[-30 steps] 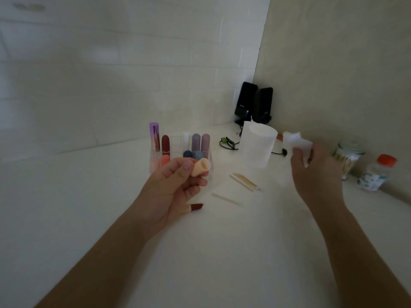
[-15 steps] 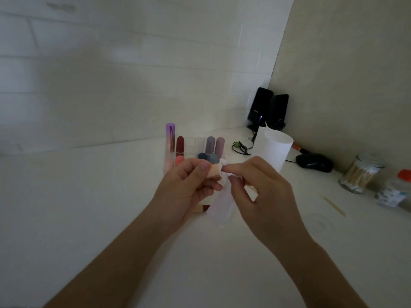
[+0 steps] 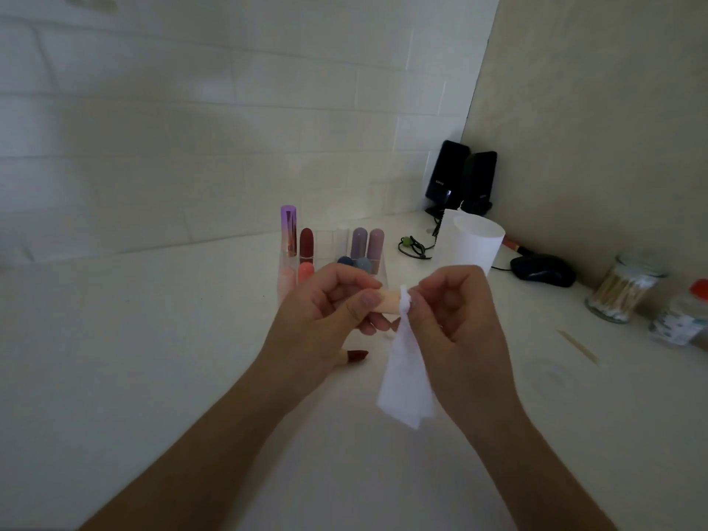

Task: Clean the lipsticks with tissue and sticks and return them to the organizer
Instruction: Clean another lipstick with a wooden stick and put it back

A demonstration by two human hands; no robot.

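Observation:
My left hand [image 3: 325,300] grips a peach lipstick cap [image 3: 387,302] between thumb and fingers, open end toward the right. The same hand also holds the lipstick body, whose dark red tip [image 3: 354,355] sticks out below the palm. My right hand [image 3: 459,312] pinches a white tissue [image 3: 406,373] and presses its top against the cap's open end; the rest of the tissue hangs down. Behind the hands stands the clear organizer [image 3: 329,254] with several lipsticks upright in it.
A white tissue roll [image 3: 473,249] stands behind my right hand. Two black speakers [image 3: 461,180] fill the corner, with a black mouse [image 3: 544,269] and cable beside them. A glass jar of cotton swabs [image 3: 620,289], a red-capped bottle [image 3: 685,316] and a wooden stick [image 3: 578,347] lie at right.
My right hand came in from the right with the tissue and now presses it to the cap's open end. The view shifted left, and my left hand kept hold of the cap.

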